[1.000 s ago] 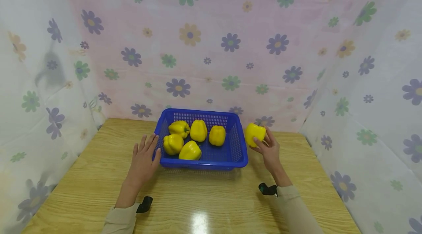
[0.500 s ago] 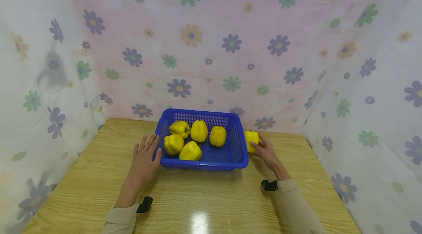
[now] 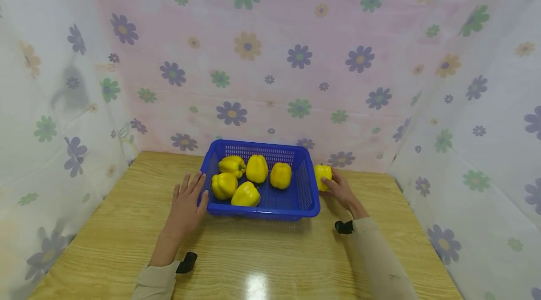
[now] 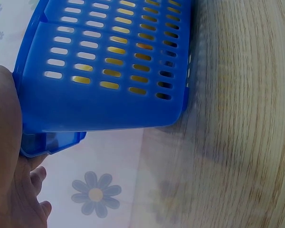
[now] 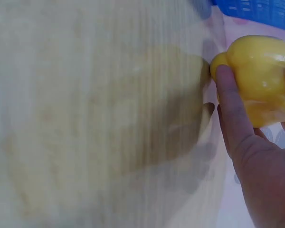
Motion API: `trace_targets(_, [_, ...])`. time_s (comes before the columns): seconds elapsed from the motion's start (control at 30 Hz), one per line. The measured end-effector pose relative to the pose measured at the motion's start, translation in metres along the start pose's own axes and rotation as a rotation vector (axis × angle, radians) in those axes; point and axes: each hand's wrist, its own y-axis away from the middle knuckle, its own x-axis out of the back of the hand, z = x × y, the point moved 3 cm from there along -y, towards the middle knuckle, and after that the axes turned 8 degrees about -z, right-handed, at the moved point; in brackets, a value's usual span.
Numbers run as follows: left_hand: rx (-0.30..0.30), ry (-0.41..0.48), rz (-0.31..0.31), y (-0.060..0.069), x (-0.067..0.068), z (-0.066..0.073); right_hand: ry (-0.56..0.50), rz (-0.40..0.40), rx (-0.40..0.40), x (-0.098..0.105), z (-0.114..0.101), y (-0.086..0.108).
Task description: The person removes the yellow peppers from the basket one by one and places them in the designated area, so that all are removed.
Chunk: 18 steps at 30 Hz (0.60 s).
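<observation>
Just outside the right end of the blue plastic basket [image 3: 264,211], my right hand [image 3: 342,192] holds a yellow bell pepper [image 3: 320,175]. In the right wrist view the fingers and thumb lie around the pepper [image 5: 261,71], low by the tabletop; whether it touches the wood I cannot tell. My left hand [image 3: 186,208] rests on the basket's left rim, fingers extended and slightly spread. The left wrist view shows the basket's slotted wall [image 4: 99,109] beside that hand [image 4: 9,156], part of which is cut off. Several yellow bell peppers [image 3: 257,168] lie inside, mostly toward the left.
The basket stands on a wood-grain table [image 3: 228,257] close to its back edge. A flowered cloth [image 3: 270,56] hangs behind and at both sides. Bare basket floor [image 3: 281,199] shows toward the right inside. A black wrist device [image 3: 344,227] juts from each sleeve.
My right hand has brought the bell pepper down and slightly left, from above the table to low beside the basket's right end. The left hand has stayed on the rim.
</observation>
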Motion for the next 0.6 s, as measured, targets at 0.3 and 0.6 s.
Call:
trace_targets(0.3, [0.003, -0.003, 0.007, 0.0, -0.001, -0.001, 0.04, -0.084, -0.089, 0.007, -0.008, -0.01])
trace_targets(0.6, [0.002, 0.016, 0.013, 0.001, -0.002, 0.001, 0.091, -0.128, -0.213, 0.012, -0.019, -0.016])
